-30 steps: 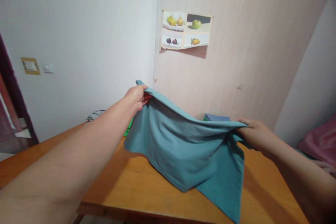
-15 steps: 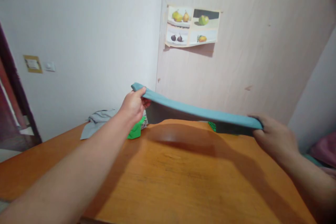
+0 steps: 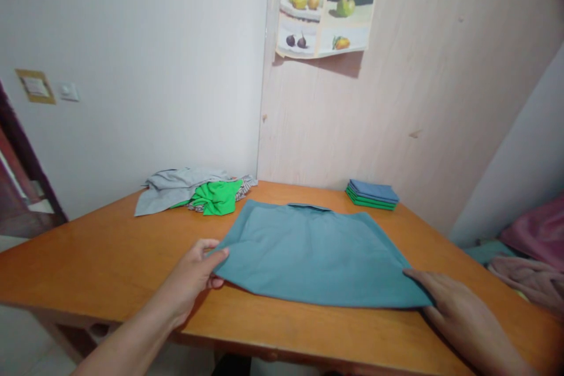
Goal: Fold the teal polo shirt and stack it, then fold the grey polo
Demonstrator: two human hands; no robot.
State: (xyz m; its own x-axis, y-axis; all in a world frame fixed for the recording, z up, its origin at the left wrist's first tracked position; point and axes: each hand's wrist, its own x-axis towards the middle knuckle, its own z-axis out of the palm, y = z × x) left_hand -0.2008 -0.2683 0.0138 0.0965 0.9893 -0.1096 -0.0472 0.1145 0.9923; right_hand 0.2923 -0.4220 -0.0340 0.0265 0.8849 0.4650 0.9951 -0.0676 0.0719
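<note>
A teal shirt [image 3: 304, 258] lies spread on the wooden table in a folded, roughly trapezoid shape, its neckline at the far edge. My left hand [image 3: 196, 273] pinches the shirt's near left corner between thumb and fingers. On the other side, my right hand [image 3: 456, 308] grips the near right corner, thumb and fingers partly hidden by the cloth. The near edge stretches between both hands, slightly above the tabletop.
On the wooden table [image 3: 132, 258], a loose heap of grey clothes [image 3: 171, 188] with a bright green garment [image 3: 215, 197] sits at the back left. Folded blue and green clothes [image 3: 372, 194] are stacked at the back right. Pink fabric [image 3: 540, 235] lies beyond the right edge.
Both hands have lowered the shirt from the air onto the table and drawn its near edge closer. The shirt now lies flat, and the folded stack behind it shows fully.
</note>
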